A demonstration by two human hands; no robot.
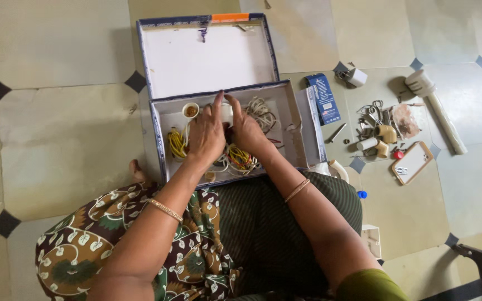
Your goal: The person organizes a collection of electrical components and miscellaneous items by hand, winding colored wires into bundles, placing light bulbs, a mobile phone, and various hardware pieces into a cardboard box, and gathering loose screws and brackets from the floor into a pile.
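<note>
Both hands are working inside the open box on the floor — left hand and right hand meeting over a small white part, fingers curled around it; grip unclear. Wire coils are lying unsorted beneath.

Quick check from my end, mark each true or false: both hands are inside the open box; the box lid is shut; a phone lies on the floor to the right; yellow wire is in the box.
1. Both hands, left hand and right hand, are inside the box. True.
2. The box lid is shut. False: it stands folded back, open.
3. A phone lies on the floor to the right. True.
4. The box holds only white cord. False: yellow wire lies there too.
</note>
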